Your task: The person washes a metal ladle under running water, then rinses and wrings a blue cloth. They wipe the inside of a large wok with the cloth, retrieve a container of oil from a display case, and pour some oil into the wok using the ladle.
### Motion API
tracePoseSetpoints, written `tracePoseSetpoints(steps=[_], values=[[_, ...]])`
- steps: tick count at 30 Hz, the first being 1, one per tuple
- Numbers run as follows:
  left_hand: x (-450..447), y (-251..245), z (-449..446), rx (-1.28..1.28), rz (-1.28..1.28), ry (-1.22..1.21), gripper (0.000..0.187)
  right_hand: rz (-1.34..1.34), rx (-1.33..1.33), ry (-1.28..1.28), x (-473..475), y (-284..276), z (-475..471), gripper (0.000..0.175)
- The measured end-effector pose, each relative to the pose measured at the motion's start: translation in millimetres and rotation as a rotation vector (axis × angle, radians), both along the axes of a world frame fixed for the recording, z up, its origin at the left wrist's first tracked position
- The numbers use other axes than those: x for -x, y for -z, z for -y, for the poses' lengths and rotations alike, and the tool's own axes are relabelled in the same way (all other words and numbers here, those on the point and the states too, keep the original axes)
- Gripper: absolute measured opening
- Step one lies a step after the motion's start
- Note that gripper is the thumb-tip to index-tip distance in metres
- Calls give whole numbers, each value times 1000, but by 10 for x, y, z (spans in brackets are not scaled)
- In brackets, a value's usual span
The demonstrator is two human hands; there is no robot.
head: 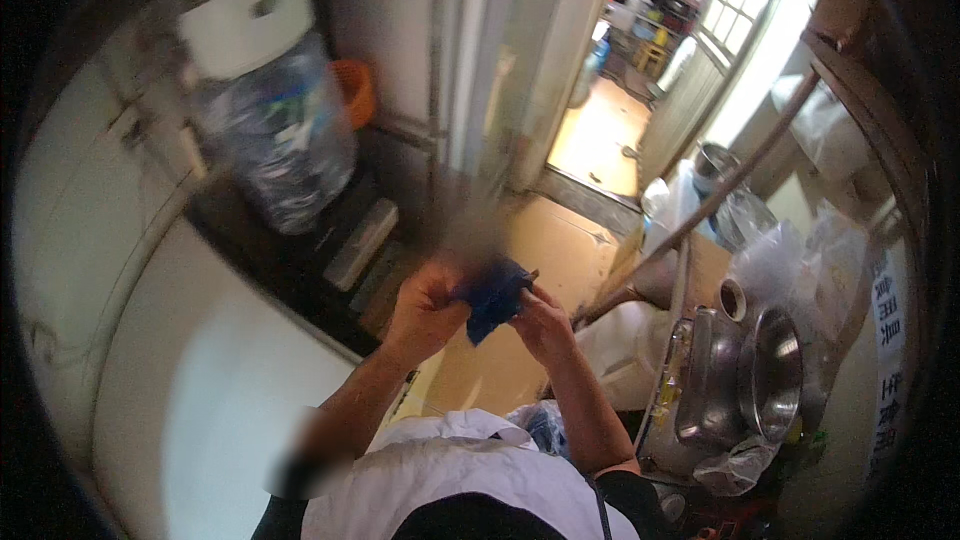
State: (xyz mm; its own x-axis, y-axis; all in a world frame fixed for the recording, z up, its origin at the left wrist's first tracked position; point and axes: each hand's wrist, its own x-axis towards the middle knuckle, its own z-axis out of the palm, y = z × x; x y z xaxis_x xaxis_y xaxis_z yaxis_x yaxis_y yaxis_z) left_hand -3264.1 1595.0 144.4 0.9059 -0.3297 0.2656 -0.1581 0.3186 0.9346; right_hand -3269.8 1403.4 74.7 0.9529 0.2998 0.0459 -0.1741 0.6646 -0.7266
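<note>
Both of my hands are raised in front of the white apron (480, 465), gripping a small dark blue piece of thin material (491, 300). It could be cloth or plastic film; the picture does not settle which. My left hand (429, 309) pinches its left edge between thumb and fingers. At the opposite edge, the fingers of my right hand (545, 321) close on it, and a small brownish tip pokes out above them. A lower corner of the blue piece hangs loose between the hands. Just above it, a blurred patch hides what lies there.
On the right, a rack with a pipe rail (724, 191) holds a steel basin (774, 375), a steel pan (709, 382) and plastic bags (832, 262). A white appliance (225, 390) stands at left. Beyond the tiled floor (577, 240) is an open doorway (607, 135). An orange basket (354, 94) sits back left.
</note>
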Motion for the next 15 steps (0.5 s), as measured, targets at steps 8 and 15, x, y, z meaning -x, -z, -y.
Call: tracePoseSetpoints(steps=[8,15], values=[[-1551,602,1047,-359,-19,-15,24,-89,70,568,-1239,288,988,23],[-3344,1338,1933,-394,-91,37,22,-112,166,686,-3022,341,1948,21]])
